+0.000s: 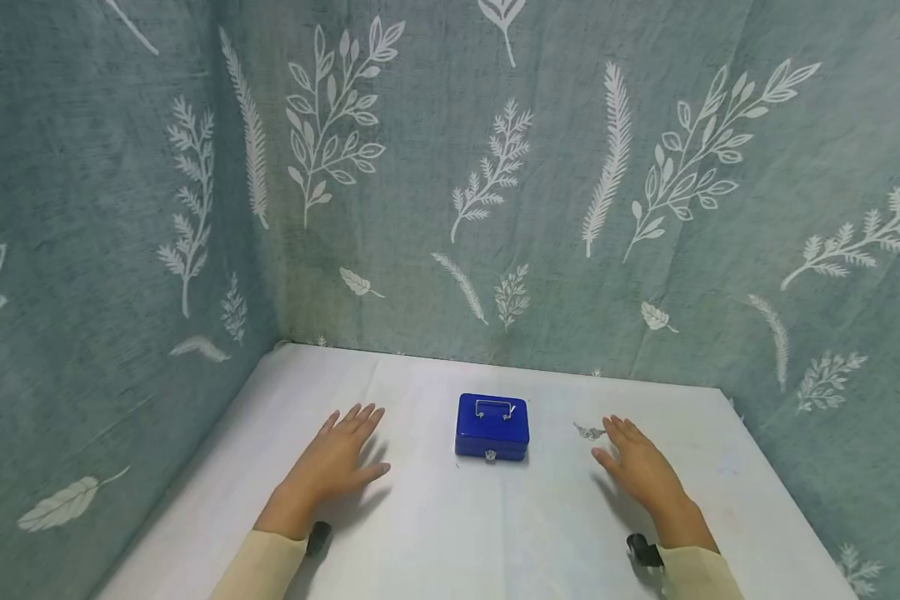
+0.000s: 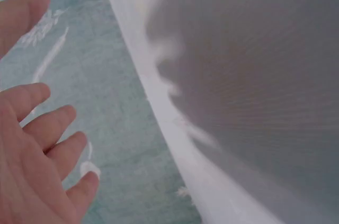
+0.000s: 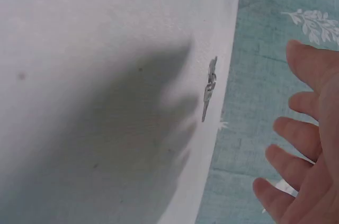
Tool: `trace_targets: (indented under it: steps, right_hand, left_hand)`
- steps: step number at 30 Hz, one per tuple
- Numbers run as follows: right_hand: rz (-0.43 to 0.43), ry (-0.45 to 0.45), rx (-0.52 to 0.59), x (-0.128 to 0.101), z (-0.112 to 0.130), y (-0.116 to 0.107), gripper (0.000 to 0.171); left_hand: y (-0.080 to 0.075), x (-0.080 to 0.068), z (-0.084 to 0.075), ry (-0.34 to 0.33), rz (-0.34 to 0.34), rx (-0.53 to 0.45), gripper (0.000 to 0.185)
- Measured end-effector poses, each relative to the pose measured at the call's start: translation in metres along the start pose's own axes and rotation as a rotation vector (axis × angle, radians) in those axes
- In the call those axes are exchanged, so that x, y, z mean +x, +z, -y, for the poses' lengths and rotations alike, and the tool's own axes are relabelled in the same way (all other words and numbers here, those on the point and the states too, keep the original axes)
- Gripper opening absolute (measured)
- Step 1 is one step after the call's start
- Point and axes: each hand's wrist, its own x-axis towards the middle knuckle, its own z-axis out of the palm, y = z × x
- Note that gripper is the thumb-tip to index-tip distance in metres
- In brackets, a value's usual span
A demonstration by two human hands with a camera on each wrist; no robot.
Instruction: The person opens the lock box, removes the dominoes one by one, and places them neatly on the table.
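On the white table (image 1: 435,533), a small blue cash box (image 1: 492,427) is sitting shut between the two hands, its metal handle folded flat on the lid and its lock facing the person. Left of the box, the left hand (image 1: 342,454) is lying palm down with fingers straight and slightly spread, pointing away toward the leaf-patterned backdrop (image 1: 450,192) — holding nothing. The right hand (image 1: 640,465) is mirroring it on the other side, flat and relaxed, fingers stretched forward and empty as well. Both hands are resting near the box but apart from it. Just beyond the right fingertips, a small bunch of keys (image 1: 588,431) is lying on the table; it appears to be just clear of the fingers, though the head view is too small to be sure. From the right wrist view the keys (image 3: 209,87) are showing apart from the fingers (image 3: 296,134). Pale sleeves are covering both forearms — each wrist is carrying a dark camera mount.
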Motion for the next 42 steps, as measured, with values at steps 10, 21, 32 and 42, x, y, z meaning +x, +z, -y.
trace_targets:
  steps: [10,21,32,42]
  right_hand:
    - [0.069,0.095,0.1,0.008,0.003,0.004,0.049]
    - [0.015,0.119,0.091,0.018,0.001,0.016,0.038]
    - [0.014,0.164,0.065,0.039,-0.004,0.023,0.035]
    - [0.034,0.217,0.056,0.054,-0.005,0.034,0.031]
  left_hand:
    - [0.0,0.015,-0.003,0.034,-0.005,-0.046,0.079]
    - [0.011,0.052,-0.022,-0.034,0.043,-0.243,0.071]
    - [0.04,0.076,-0.044,-0.091,0.058,-0.486,0.062]
    - [0.059,0.098,-0.049,-0.143,0.066,-0.659,0.063]
